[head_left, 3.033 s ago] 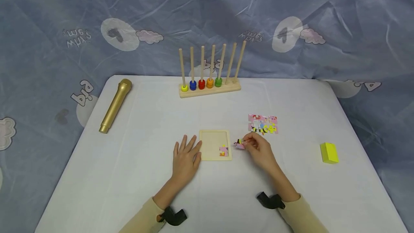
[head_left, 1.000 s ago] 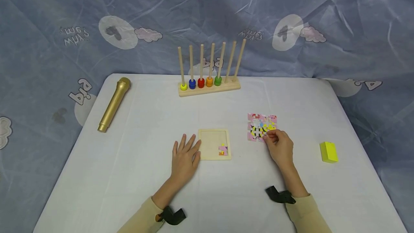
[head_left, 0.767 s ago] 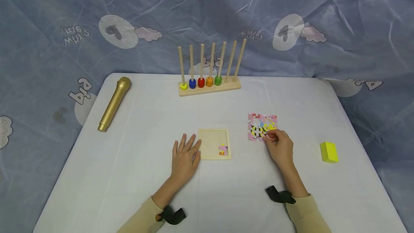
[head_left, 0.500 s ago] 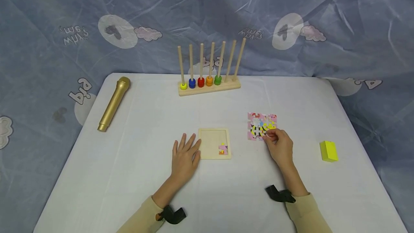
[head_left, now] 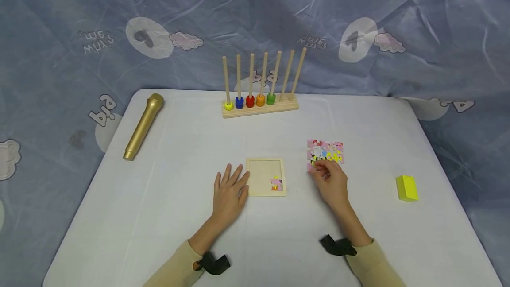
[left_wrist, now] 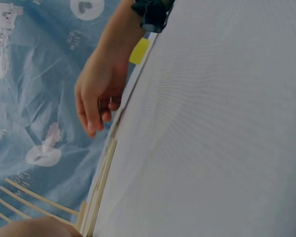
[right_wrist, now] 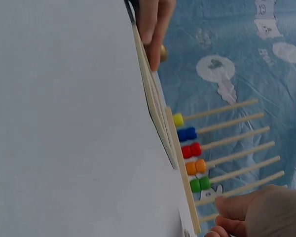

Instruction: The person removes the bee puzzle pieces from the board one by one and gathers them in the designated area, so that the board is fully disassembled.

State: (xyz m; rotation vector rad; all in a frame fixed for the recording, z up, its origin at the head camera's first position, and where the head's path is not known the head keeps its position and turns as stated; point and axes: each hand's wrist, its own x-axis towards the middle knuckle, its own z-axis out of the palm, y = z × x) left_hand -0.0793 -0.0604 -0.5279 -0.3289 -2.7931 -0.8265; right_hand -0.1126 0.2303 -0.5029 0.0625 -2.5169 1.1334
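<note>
My left hand lies flat with spread fingers on the white table, its index finger and thumb at the left edge of a square wooden puzzle tray. One pink puzzle piece sits in the tray's lower right corner. To the right lies a group of pink and yellow puzzle pieces, set edge to edge. Over that group's lower part my right hand bends its fingers, pinching a puzzle piece at the lower left; the hand hides much of the bottom row. In the right wrist view a pale sliver stands tilted near its fingers.
Behind the tray stands a wooden peg rack with coloured beads on several upright pegs. A gold microphone-shaped cylinder lies at the left. On the right is a yellow block. A printed blue cloth hangs behind the table.
My right hand carried a puzzle piece from beside the tray back to the group's lower right, then shifted left to its lower left. My left hand stayed at the tray.
</note>
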